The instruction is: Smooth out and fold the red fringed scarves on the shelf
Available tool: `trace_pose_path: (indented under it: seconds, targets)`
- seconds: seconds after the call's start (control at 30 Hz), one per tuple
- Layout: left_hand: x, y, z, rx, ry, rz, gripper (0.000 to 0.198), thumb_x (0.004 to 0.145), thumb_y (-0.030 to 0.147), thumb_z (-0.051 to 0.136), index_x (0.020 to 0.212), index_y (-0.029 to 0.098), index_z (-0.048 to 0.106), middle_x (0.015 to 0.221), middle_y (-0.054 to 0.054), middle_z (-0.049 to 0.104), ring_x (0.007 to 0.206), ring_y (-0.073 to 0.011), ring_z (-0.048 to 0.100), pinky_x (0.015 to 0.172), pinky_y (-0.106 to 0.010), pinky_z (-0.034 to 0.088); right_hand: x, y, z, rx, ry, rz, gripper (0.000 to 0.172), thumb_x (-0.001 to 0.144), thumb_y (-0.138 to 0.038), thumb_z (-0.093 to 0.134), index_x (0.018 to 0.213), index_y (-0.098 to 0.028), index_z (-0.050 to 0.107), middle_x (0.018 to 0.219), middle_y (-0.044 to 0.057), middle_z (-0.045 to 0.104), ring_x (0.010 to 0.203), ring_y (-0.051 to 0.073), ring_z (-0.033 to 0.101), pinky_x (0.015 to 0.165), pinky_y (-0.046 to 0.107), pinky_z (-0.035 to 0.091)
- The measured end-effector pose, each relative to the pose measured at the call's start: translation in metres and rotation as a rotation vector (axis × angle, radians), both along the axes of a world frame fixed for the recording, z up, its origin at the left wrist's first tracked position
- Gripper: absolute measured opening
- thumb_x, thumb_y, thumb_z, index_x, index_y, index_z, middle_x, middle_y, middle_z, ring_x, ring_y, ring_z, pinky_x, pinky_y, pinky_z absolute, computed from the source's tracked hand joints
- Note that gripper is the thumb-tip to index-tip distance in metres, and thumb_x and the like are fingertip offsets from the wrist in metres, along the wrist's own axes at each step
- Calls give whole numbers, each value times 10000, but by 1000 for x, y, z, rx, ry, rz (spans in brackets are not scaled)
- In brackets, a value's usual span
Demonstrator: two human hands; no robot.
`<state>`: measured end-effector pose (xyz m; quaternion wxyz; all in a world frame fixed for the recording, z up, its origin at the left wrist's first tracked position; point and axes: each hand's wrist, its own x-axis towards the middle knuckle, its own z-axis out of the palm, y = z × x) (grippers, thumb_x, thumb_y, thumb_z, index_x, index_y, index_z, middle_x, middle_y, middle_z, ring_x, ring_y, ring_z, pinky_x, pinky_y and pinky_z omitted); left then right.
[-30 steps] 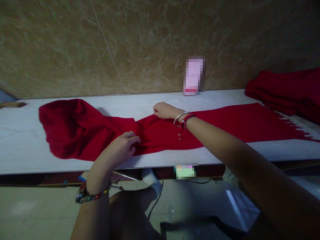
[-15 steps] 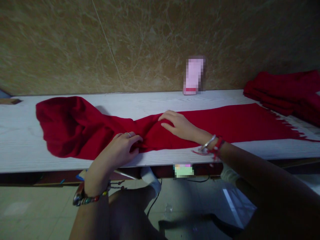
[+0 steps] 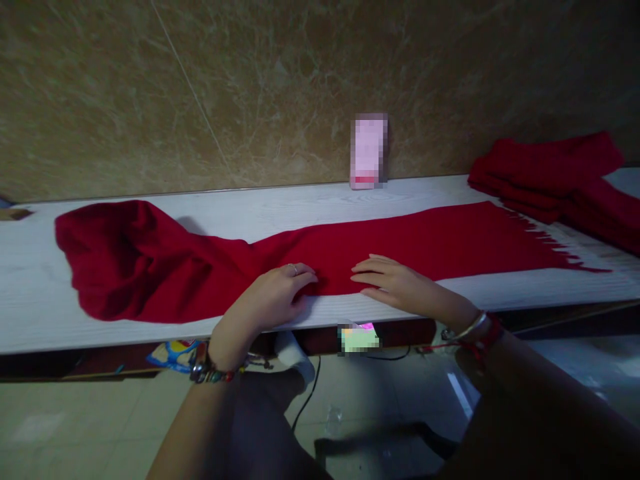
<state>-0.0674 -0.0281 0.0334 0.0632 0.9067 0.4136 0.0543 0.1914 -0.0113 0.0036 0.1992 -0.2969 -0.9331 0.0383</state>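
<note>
A red fringed scarf point(image 3: 415, 240) lies lengthwise along a narrow white surface. Its left end is bunched and wrinkled, while the right part is spread nearly flat, with pale tassels at the far right. My left hand point(image 3: 274, 297), a ring on one finger, rests on the scarf near its front edge; the fingers lie on the cloth, with the thumb apart from them. To its right, my right hand point(image 3: 400, 283) lies over the same edge, palm down, with fingers stretched out and slightly apart. The undersides of both hands are hidden.
A folded red cloth pile point(image 3: 545, 177) sits at the right back. A blurred pink upright object point(image 3: 369, 152) leans on the marbled wall point(image 3: 280, 87). The white tabletop point(image 3: 30, 280) has its front edge close to me. Below it show a blue packet point(image 3: 173, 355) and a cable point(image 3: 307, 400).
Both hands have moved right along the scarf, the right one also nearer its front edge. The cloth between and beneath them looks smoother. The view has shifted slightly.
</note>
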Motion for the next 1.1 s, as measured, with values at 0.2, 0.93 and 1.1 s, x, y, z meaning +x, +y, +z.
trace_pose_path:
  seconds: [0.2, 0.93, 1.1]
  targets:
    - [19, 4, 3, 94, 140, 81, 429, 769, 55, 452, 1141, 174, 629, 1114, -100, 657, 968, -214, 631, 776, -324, 552, 15, -3, 1, 12, 6, 17, 274, 864, -234, 559, 1112, -189, 665, 1123, 83, 683, 1088, 195, 594, 1029, 441, 432]
    - [31, 6, -4, 336, 145, -120, 328, 816, 27, 401, 936, 158, 677, 851, -64, 657, 770, -158, 603, 660, -242, 526, 30, -9, -4, 172, -34, -152, 257, 886, -99, 447, 848, -173, 690, 793, 32, 681, 772, 146, 583, 950, 370, 372]
    - [30, 5, -7, 319, 82, -163, 303, 809, 50, 440, 953, 172, 678, 891, -57, 663, 781, -152, 612, 687, -245, 527, 22, -10, 3, 162, -2, -122, 216, 858, -94, 496, 924, -173, 686, 895, 47, 676, 858, 163, 561, 867, 330, 367]
